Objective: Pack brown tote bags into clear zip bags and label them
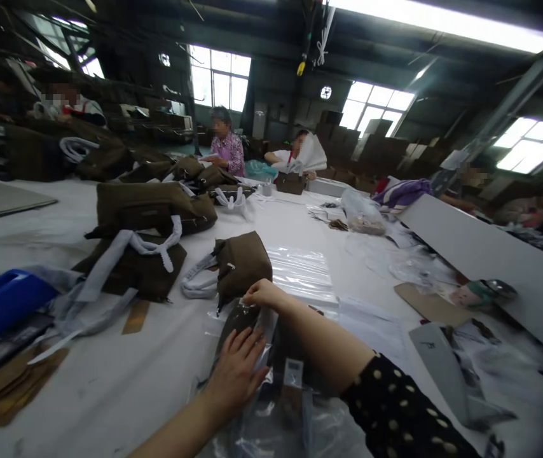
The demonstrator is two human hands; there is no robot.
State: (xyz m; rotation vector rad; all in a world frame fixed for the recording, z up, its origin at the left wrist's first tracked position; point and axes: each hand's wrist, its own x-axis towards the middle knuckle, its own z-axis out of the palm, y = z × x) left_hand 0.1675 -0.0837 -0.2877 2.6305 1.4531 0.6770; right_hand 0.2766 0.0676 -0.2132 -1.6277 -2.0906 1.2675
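Note:
A dark bag inside clear plastic (271,407) lies at the near middle of the table. On its upper left part rests my left hand (238,369), its fingers spread flat over the plastic. My right hand (262,296) is at the far end of the wrapped bag, fingers pinched together on the plastic edge. Just beyond it stands a brown bag (245,261) with a wrapped handle (199,280) at its left side. A white label (293,373) shows through the plastic near my right forearm.
Brown bags (152,207) are piled at the left, near a blue object (9,305). Flat clear plastic bags (300,270) lie beyond my hands. A grey tape dispenser (443,369) and a jar (486,292) are at the right. People work across the white table (285,219).

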